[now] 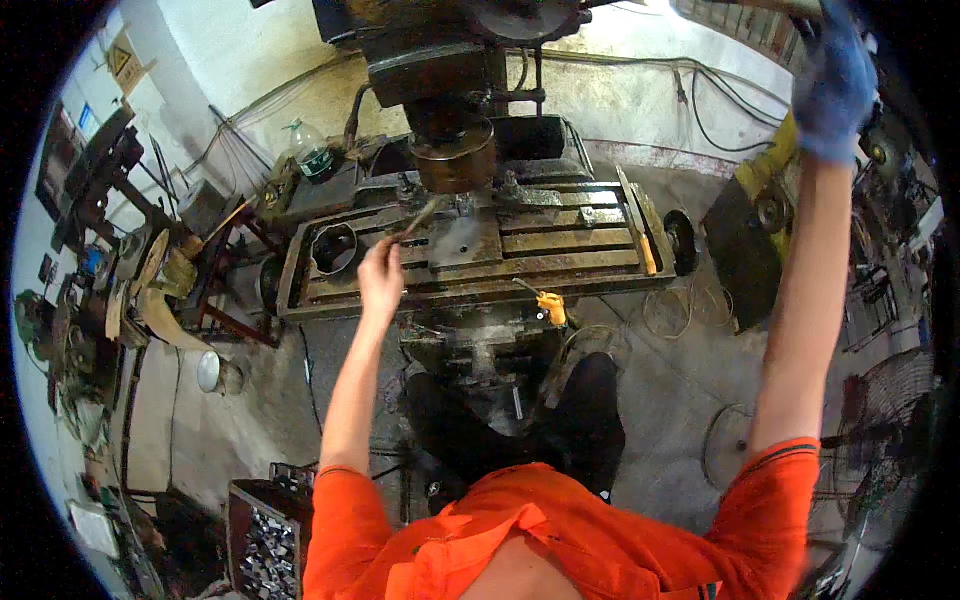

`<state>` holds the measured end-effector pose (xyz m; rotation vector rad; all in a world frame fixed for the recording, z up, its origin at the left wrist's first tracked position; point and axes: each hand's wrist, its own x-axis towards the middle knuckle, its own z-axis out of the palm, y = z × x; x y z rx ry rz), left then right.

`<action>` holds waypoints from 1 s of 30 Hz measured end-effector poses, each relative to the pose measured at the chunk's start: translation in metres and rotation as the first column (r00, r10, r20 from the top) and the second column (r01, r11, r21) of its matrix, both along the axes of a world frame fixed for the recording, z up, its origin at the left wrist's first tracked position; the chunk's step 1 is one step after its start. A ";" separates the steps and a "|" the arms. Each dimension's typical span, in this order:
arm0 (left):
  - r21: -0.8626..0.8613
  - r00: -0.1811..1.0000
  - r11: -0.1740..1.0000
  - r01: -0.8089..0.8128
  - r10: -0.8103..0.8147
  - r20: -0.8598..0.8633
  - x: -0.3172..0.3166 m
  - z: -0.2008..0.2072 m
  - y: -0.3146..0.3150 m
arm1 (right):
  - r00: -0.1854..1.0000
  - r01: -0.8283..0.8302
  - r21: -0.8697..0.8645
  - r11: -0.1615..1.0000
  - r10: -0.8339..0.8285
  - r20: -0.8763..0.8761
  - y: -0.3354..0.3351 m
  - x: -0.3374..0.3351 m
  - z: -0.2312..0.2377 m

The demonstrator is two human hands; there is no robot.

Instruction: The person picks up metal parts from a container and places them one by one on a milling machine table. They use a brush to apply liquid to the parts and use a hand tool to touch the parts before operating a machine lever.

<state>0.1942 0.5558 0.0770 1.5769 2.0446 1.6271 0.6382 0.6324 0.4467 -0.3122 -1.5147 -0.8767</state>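
Observation:
My bare left hand (382, 280) is closed round a slim brush-like tool (420, 216), held at a slant over the left half of the slotted machine table (580, 240). The tool's tip points up and right, just below the round cutter head (453, 158) of the milling machine. Near that tip, a pale blur lies over the table. My right hand (836, 95), in a blue glove, is raised high at the upper right, where its fingers appear closed on a bar-like lever (765, 4). Blur and the picture's edge partly hide those fingers.
A yellow-handled tool (648, 250) lies at the table's right end, and a yellow air gun (551, 306) hangs at its front edge. A round metal ring (334, 248) sits on the left end. A bin of metal pieces (268, 545) stands at lower left, a fan (885, 430) at right.

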 end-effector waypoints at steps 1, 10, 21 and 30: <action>0.156 0.935 0.988 -0.021 0.074 -0.346 -0.004 0.012 -0.011 | 0.984 0.179 0.087 0.980 -0.179 -0.001 -0.005 0.011 -0.020; -0.082 0.706 0.896 -0.436 0.284 -0.648 -0.072 0.037 -0.037 | 0.907 -0.374 -0.870 -0.322 0.069 -0.415 -0.031 -0.029 -0.394; -0.175 0.704 0.907 -0.384 0.165 -0.691 -0.067 0.044 -0.064 | 0.795 -0.516 -0.515 -0.685 -0.158 -0.586 -0.012 -0.075 -0.547; -0.228 0.823 0.910 -0.346 0.178 -0.539 -0.091 0.043 -0.125 | 0.881 -0.467 -0.872 -0.144 0.004 -0.473 -0.075 -0.097 -0.427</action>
